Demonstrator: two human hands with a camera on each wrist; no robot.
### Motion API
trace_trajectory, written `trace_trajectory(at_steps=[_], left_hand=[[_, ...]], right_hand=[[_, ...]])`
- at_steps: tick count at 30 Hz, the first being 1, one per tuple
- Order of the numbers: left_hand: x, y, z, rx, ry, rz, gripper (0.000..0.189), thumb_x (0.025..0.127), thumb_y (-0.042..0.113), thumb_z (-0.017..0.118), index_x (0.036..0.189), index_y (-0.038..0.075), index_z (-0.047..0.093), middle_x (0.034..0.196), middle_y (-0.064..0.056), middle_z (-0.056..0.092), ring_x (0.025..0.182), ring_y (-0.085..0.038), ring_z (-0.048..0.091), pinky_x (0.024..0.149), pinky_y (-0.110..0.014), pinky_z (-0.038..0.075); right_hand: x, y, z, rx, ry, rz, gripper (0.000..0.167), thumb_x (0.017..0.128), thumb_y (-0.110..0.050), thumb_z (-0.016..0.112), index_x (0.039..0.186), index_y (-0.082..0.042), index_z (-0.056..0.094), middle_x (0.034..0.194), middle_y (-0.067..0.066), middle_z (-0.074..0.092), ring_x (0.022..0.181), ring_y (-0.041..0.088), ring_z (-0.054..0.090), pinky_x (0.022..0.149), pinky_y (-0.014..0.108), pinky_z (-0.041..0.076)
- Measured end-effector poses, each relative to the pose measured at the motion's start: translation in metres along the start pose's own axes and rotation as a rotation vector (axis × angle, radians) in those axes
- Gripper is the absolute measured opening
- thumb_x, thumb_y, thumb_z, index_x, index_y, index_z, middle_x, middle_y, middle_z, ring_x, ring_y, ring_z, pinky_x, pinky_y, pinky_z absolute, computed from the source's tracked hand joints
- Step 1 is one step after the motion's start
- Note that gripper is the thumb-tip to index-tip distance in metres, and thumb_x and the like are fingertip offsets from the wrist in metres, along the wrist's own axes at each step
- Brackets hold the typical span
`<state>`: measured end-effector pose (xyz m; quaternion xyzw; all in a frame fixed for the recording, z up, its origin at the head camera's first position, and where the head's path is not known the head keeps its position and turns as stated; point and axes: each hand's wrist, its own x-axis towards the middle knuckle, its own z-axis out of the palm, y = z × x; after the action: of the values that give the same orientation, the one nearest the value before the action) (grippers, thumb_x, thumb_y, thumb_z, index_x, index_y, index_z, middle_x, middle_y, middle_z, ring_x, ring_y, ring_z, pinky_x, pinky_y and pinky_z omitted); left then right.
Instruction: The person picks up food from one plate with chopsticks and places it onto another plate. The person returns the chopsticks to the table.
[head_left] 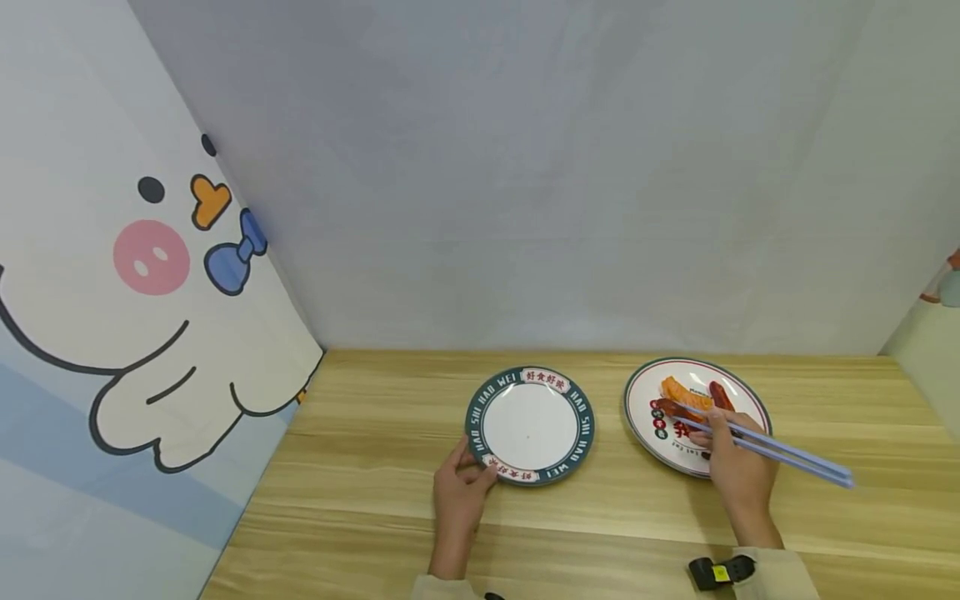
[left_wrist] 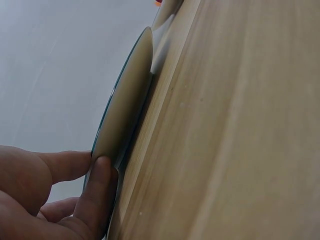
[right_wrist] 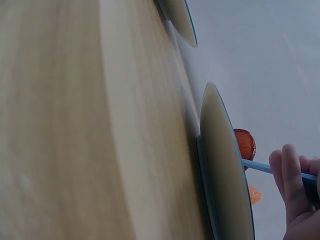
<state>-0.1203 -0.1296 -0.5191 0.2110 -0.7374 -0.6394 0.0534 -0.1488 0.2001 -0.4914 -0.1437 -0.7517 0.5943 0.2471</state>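
My left hand (head_left: pixel 459 490) grips the near left rim of a white plate (head_left: pixel 528 429) with a dark green lettered border. In the left wrist view, thumb and fingers (left_wrist: pixel 97 192) close on the edge of that plate (left_wrist: pixel 125 100). My right hand (head_left: pixel 742 467) holds a pair of light blue chopsticks (head_left: pixel 838 474), slanting down to the left. Their tips meet a dark red food piece (head_left: pixel 672 408) over the second plate (head_left: pixel 637 408). Beside it lie an orange piece (head_left: pixel 684 395) and a longer red piece (head_left: pixel 722 396). The right wrist view shows a chopstick (right_wrist: pixel 258 166) against a reddish-brown piece (right_wrist: pixel 245 142).
Both plates stand side by side on a wood-grain table (head_left: pixel 360 467), near its back edge. A pale grey wall (head_left: pixel 562 183) rises behind, and a cartoon-printed panel (head_left: pixel 67 275) borders the left side. A black band with a yellow-green face (head_left: pixel 720 572) is at my right wrist.
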Motion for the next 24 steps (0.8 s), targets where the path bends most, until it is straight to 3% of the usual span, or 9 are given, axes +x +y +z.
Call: trace_trajectory(at_steps=[6, 12, 14, 19, 24], left_hand=[[0.0009, -0.0021, 0.0006, -0.008, -0.002, 0.007, 0.071, 0.087, -0.010, 0.077, 0.152, -0.007, 0.049, 0.119, -0.019, 0.062, 0.087, -0.017, 0.066, 0.068, -0.021, 0.058], [0.0008, -0.0024, 0.0013, -0.010, 0.004, 0.008, 0.071, 0.087, -0.011, 0.076, 0.152, -0.006, 0.049, 0.119, -0.020, 0.062, 0.086, -0.018, 0.066, 0.069, -0.023, 0.060], [0.0009, -0.0023, 0.0017, -0.010, 0.007, 0.007, 0.070, 0.087, -0.011, 0.076, 0.152, -0.006, 0.050, 0.119, -0.020, 0.062, 0.087, -0.018, 0.066, 0.071, -0.024, 0.061], [0.0024, -0.0049, 0.0026, 0.002, 0.009, 0.015, 0.070, 0.087, -0.010, 0.077, 0.152, -0.007, 0.050, 0.119, -0.019, 0.063, 0.087, -0.018, 0.066, 0.070, -0.024, 0.061], [0.0033, -0.0080, 0.0023, 0.011, 0.005, 0.031, 0.068, 0.089, -0.009, 0.077, 0.151, -0.008, 0.051, 0.118, -0.019, 0.063, 0.084, -0.016, 0.066, 0.067, -0.022, 0.057]], right_hand=[[0.0001, 0.0010, -0.0010, -0.039, -0.040, -0.028, 0.026, 0.107, -0.010, 0.061, 0.113, 0.014, 0.071, 0.074, -0.023, 0.067, 0.061, -0.010, 0.066, 0.059, 0.012, 0.056], [-0.0004, 0.0014, -0.0021, -0.129, -0.091, -0.078, 0.023, 0.106, -0.011, 0.063, 0.112, 0.010, 0.072, 0.074, 0.004, 0.075, 0.061, -0.012, 0.065, 0.058, 0.012, 0.053], [-0.0003, 0.0018, -0.0021, -0.133, -0.091, -0.094, 0.023, 0.106, -0.009, 0.064, 0.112, 0.011, 0.073, 0.075, 0.001, 0.074, 0.061, -0.011, 0.065, 0.058, 0.011, 0.053], [-0.0002, 0.0024, -0.0017, -0.111, -0.072, -0.102, 0.020, 0.104, -0.006, 0.066, 0.112, 0.011, 0.075, 0.079, -0.021, 0.066, 0.061, -0.010, 0.065, 0.056, 0.011, 0.053], [-0.0023, 0.0000, -0.0026, -0.114, -0.063, -0.124, 0.020, 0.103, -0.007, 0.067, 0.109, 0.010, 0.076, 0.078, -0.021, 0.066, 0.060, -0.009, 0.065, 0.055, 0.011, 0.053]])
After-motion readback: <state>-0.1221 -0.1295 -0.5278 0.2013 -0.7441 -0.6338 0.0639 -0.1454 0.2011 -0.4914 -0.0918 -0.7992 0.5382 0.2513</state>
